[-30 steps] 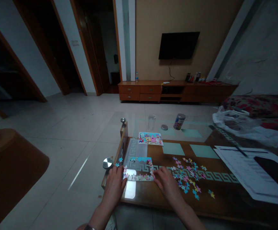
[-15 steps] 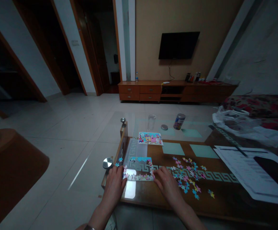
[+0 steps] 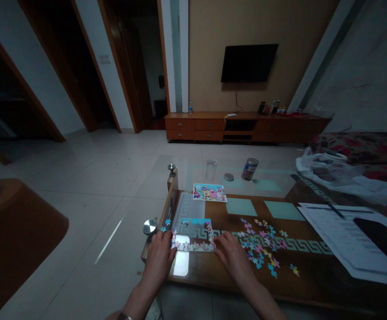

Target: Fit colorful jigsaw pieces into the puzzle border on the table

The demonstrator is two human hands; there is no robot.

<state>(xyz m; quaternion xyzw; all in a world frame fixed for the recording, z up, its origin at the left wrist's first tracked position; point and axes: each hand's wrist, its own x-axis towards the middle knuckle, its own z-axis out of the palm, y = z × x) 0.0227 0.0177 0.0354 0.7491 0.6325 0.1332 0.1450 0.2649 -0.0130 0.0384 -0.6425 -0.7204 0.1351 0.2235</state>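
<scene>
On the glass tabletop lies a partly joined jigsaw puzzle border (image 3: 196, 246), a rough rectangle with an open middle and a gap at its upper left. My left hand (image 3: 161, 249) grips its lower left corner, fingers bent at the side and thumb near the bottom edge. At the lower right corner, my right hand (image 3: 231, 253) has its fingers and thumb drawn together on the border. Two or so loose blue pieces (image 3: 168, 222) lie just beyond my left fingers. To the right of my right hand is a scattered heap of jigsaw pieces (image 3: 263, 242).
Beyond the border lies a cartoon picture card (image 3: 209, 193). Farther back stand a clear glass (image 3: 211, 170), a round lid (image 3: 228, 177) and a printed tin (image 3: 249, 169). Papers (image 3: 349, 240) with a dark flat object (image 3: 380, 240) lie right, near a plastic bag (image 3: 340, 173).
</scene>
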